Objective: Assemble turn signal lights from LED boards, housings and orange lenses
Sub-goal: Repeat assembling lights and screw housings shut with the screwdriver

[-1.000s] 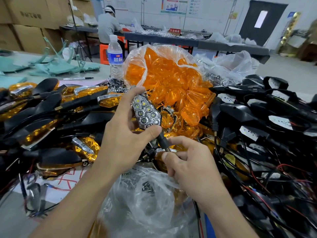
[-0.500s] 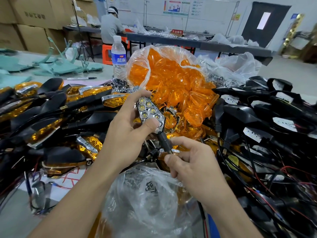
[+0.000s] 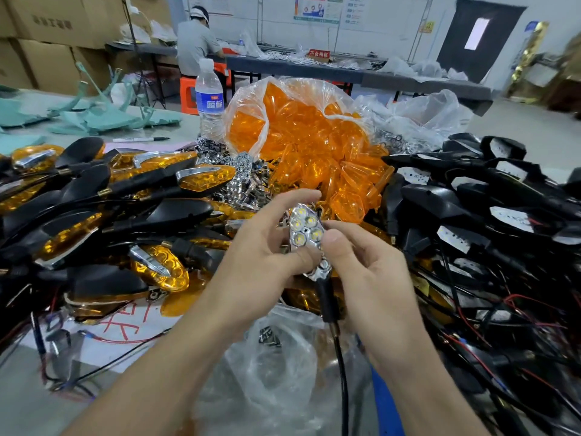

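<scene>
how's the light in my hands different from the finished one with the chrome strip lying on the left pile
The held light has no lens, so its chrome reflector and white LEDs are bare. The finished light is covered by an orange lens with a chrome strip. The held light is gripped between the left hand and right hand. The finished light lies untouched on the pile. Both have a black stem.

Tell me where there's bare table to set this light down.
Bare grey tabletop lies near left, below the white paper with red writing. Crowded: black plastic housings right, clear bag of orange lenses centre, finished amber lights left.
</scene>
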`<act>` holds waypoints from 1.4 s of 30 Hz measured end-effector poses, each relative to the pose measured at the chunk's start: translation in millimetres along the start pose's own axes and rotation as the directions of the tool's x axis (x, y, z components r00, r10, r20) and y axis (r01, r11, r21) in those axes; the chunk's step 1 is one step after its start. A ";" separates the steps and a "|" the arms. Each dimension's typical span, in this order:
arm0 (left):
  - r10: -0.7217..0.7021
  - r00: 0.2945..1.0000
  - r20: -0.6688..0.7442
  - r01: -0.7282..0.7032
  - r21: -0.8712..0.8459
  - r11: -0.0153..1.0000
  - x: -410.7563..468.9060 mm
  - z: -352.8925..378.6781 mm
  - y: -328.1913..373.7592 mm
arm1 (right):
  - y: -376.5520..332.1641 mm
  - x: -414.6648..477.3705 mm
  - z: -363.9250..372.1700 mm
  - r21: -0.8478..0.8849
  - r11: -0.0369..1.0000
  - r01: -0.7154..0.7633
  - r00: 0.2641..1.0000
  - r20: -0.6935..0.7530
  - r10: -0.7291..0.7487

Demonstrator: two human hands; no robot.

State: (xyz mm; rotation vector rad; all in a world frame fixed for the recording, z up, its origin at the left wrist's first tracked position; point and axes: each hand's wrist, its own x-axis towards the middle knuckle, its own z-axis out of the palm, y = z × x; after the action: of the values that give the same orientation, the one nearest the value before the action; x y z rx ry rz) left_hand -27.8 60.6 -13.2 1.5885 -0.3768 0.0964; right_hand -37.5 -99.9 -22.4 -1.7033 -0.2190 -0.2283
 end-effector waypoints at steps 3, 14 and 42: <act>0.009 1.000 0.025 -0.010 0.020 1.000 0.1 5.3 -1.8 | 5.1 1.4 3.1 0.059 0.998 -0.037 0.999 -0.023 0.039; -0.258 0.966 0.000 0.255 -0.150 0.955 -1.8 1.9 2.8 | 2.5 -1.6 3.8 0.109 0.994 -0.013 0.999 -0.042 0.018; -0.110 0.953 -0.283 0.168 0.190 0.967 -0.2 -1.9 -6.2 | -2.4 -4.4 11.4 0.198 0.973 -0.114 0.992 -0.035 0.124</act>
State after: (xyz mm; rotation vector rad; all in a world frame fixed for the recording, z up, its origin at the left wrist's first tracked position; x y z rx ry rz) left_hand -25.8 62.5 -19.1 1.7803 -0.0395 0.2483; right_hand -42.1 -88.3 -22.9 -1.5081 -0.0998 -0.1525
